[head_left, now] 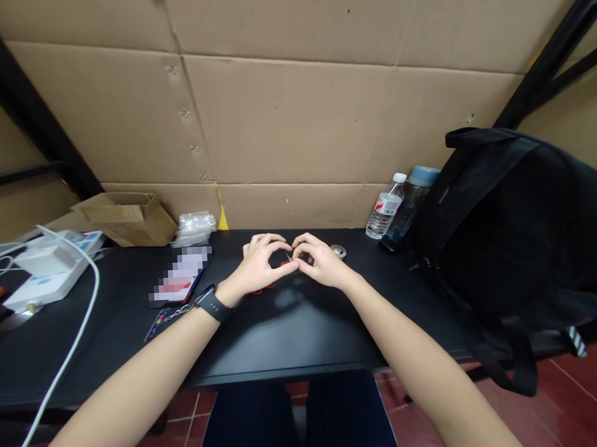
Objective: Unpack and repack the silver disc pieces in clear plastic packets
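Observation:
My left hand (260, 260), with a dark watch on its wrist, curves thumb and fingers toward the fingertips of my right hand (321, 261). Where they meet, my right hand pinches a thin, needle-like piece (289, 257), too small to name for certain. The left thumb tip touches the right fingertips; whatever lies in the left fingers is hidden. Some red cord (268, 288) shows on the black table below my left hand, and a bit of red is visible between the hands. Just right of my right hand lies a small, round, shiny thing (338, 251).
A phone (186, 276) and a keychain (158, 324) lie left, near a clear plastic packet (194, 227), a paper bag (128, 219) and a power strip (56, 279) with a white cable. On the right stand a water bottle (385, 209), a blue-lidded bottle (417, 190) and a black backpack (519, 238).

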`<state>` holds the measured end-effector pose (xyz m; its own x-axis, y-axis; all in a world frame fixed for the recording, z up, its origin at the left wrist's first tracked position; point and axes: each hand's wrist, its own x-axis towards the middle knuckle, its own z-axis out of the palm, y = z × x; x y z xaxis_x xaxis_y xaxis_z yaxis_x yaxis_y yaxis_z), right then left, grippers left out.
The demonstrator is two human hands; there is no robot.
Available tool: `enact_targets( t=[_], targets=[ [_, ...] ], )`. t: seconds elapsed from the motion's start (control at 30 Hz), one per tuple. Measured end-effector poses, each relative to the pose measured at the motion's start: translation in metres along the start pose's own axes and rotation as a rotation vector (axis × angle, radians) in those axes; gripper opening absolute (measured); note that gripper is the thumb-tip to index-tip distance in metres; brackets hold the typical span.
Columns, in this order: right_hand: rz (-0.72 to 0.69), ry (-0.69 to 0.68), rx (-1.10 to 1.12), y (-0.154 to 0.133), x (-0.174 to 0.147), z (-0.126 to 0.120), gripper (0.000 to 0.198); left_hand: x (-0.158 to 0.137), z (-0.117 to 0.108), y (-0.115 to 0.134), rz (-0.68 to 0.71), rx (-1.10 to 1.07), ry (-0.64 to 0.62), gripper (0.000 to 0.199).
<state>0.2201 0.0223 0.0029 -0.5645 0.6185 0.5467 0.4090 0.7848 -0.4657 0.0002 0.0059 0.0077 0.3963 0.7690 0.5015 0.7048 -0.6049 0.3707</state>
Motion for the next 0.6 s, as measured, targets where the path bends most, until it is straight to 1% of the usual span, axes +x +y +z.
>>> enact_targets(
  t=[0.17, 0.37, 0.6],
  targets=[
    [-0.019, 0.065, -0.113, -0.0025, 0.0002, -0.0022, 0.005, -0.001, 0.0072, -0.0033, 0.016, 0.04, -0.026, 0.027],
    [-0.023, 0.11, -0.121, -0.0002, 0.0005, -0.0027, 0.006, -0.0011, 0.0085, -0.006, -0.01, 0.048, -0.067, 0.027],
    [-0.026, 0.088, -0.135, -0.0084, -0.0007, -0.0022, 0.004, -0.0005, 0.0046, -0.0029, -0.012, 0.01, -0.061, 0.018]
  ],
)
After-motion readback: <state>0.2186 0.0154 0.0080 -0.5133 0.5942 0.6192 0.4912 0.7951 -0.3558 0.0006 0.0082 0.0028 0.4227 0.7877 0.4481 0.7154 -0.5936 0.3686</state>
